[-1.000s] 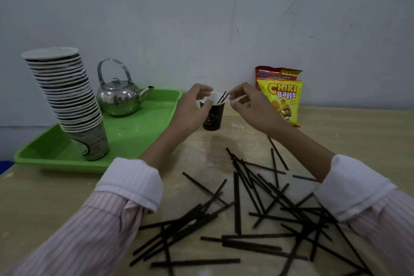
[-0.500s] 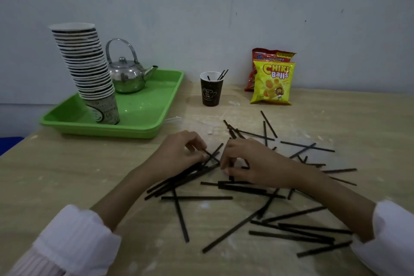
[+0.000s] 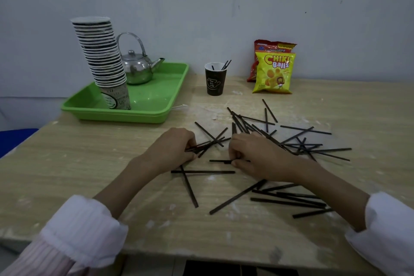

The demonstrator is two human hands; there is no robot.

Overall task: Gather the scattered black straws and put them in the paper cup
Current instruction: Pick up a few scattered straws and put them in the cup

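Both hands are down on the table [image 3: 94, 152] in the pile of black straws [image 3: 291, 148]. The left hand [image 3: 172, 150] has its fingers closed on a small bunch of straws [image 3: 208, 143]. That bunch points away from the fingers, to the right and a little up toward the far side of the table. The right hand [image 3: 257, 157] has its fingers curled and pinched on one short straw [image 3: 220, 161]. This straw lies flat and goes left to right, and it sticks out to the left of the fingertips. The paper cup [image 3: 215, 82] stands upright at the back of the table, straight past both hands, with a few straws already in it. It is about as near to one hand as the other. I think each hand must lift its straws, turn them to stand up, and reach forward to drop them in the cup. Many more straws lie crossed over each other near the right arm.
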